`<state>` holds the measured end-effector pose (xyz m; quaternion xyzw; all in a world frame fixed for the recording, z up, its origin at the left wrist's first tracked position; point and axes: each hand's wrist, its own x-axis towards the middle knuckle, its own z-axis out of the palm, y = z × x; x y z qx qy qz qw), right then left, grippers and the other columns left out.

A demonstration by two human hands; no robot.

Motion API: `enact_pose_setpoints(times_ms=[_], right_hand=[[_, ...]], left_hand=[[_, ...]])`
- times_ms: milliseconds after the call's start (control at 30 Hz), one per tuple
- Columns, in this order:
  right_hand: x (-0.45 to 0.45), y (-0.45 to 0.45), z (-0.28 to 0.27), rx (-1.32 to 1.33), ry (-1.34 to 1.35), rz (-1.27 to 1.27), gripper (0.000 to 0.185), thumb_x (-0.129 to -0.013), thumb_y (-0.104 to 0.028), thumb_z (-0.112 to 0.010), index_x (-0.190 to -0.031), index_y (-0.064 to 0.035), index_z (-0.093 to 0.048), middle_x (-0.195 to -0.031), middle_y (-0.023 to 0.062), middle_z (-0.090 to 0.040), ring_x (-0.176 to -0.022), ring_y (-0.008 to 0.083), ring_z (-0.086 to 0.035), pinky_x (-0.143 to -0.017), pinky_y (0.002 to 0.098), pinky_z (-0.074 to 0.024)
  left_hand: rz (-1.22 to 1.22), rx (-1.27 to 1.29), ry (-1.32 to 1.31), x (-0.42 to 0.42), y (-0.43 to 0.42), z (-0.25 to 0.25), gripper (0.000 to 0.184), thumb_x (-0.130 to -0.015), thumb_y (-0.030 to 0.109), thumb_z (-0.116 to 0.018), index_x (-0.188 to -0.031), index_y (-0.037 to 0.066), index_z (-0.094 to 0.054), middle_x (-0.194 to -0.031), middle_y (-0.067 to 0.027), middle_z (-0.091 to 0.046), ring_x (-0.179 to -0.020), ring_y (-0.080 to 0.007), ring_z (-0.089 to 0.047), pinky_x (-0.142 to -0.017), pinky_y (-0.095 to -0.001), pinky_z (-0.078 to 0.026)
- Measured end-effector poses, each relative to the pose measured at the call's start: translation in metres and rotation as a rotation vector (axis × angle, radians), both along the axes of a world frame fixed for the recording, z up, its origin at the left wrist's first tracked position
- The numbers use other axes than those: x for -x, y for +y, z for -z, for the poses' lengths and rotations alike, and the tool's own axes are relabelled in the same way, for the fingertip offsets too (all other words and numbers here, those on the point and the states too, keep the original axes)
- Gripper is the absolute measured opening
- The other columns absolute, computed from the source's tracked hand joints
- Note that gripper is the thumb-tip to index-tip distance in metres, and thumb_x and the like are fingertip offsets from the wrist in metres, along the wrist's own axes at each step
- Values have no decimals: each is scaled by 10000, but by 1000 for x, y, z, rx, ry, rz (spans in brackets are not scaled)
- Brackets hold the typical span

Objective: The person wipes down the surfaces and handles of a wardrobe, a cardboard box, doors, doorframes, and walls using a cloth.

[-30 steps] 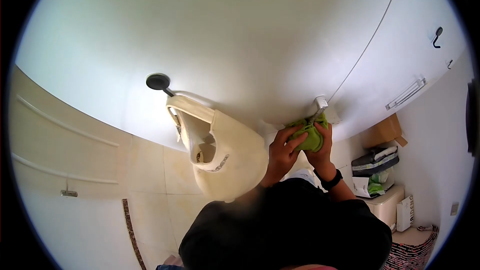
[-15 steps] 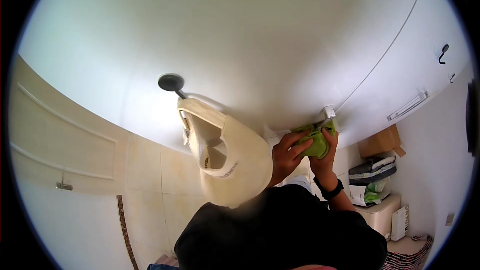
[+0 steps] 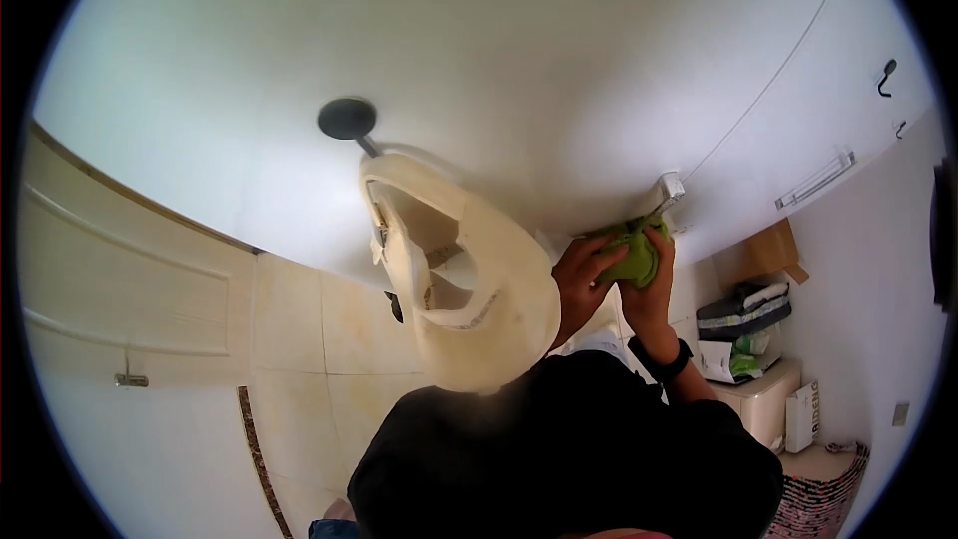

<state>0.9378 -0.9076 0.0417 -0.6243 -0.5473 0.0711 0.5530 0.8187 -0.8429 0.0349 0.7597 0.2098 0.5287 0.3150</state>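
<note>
In the head view, the person's left hand is curling its fingers over a green cloth item, and the right hand is grasping it from the other side. The item is sitting just below a small white fitting on the pale panel. A cream cap is hanging from a black hook, blocking part of the left arm. Off to the right, a cardboard box is standing above a dark bundle.
</note>
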Motion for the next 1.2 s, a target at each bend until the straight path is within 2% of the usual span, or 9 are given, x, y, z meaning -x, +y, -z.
enact_pose_setpoints(times_ms=[200,300,500,600,700,867,933,1033,1200], right_hand=[[-3,12,-28,-215,-34,-10,715,-685,111,-733,-1314,-58,-437,-1203,183,-449,-1114,344,-505,-936,386,-447],[-12,15,2,-278,-63,-46,743,-695,117,-736,-1336,-61,-405,-1216,188,-435,-1140,345,-492,-950,384,-442],[-7,5,55,-119,102,-46,722,-725,101,-734,-1340,-67,-397,-1265,191,-423,-1191,356,-469,-992,401,-419],[-10,2,76,2,85,-27,688,-726,73,-726,-1324,-66,-416,-1255,187,-445,-1185,375,-481,-990,389,-423],[-19,-9,98,176,63,-40,676,-723,59,-691,-1330,-68,-424,-1235,200,-483,-1173,408,-491,-975,395,-437],[1,-49,119,277,104,-5,678,-743,49,-679,-1359,-65,-420,-1242,186,-512,-1153,358,-541,-952,385,-455],[9,-71,125,374,263,-26,638,-777,-23,-690,-1354,-78,-423,-1253,205,-510,-1141,392,-539,-944,409,-460],[20,-106,114,383,157,41,634,-783,-40,-703,-1354,-78,-430,-1217,208,-526,-1123,387,-547,-921,400,-470],[55,-163,88,347,144,175,634,-796,-88,-719,-1361,-101,-433,-1192,207,-537,-1079,396,-567,-884,407,-484]], left_hand=[[-17,-76,-130,-8,5,-28,455,-700,-88,-712,-1125,65,-653,-1183,-160,-631,-1007,-344,-628,-808,-379,-529],[16,-121,-94,-8,6,-15,516,-717,-107,-699,-1189,86,-621,-1215,-151,-605,-1056,-352,-605,-849,-389,-534],[29,-26,99,0,1,40,512,-723,-73,-706,-1187,132,-634,-1229,-110,-594,-1082,-320,-595,-819,-382,-545],[-8,35,190,2,-4,57,355,-752,17,-732,-1093,108,-696,-1134,-131,-639,-985,-317,-621,-806,-382,-521],[45,201,257,2,-7,81,344,-794,41,-706,-1131,92,-668,-1145,-149,-629,-1035,-342,-603,-892,-396,-489],[233,213,277,15,-14,121,387,-787,12,-707,-1159,78,-621,-1139,-141,-618,-1047,-336,-609,-868,-381,-506],[303,262,341,28,-26,115,376,-783,15,-715,-1142,63,-616,-1120,-152,-621,-1041,-344,-609,-867,-381,-504],[465,374,411,31,-39,113,386,-774,21,-728,-1141,54,-612,-1091,-161,-625,-1024,-349,-610,-855,-381,-505],[624,136,422,49,-75,78,414,-777,28,-730,-1172,58,-609,-1110,-156,-618,-1028,-350,-609,-863,-387,-506]])
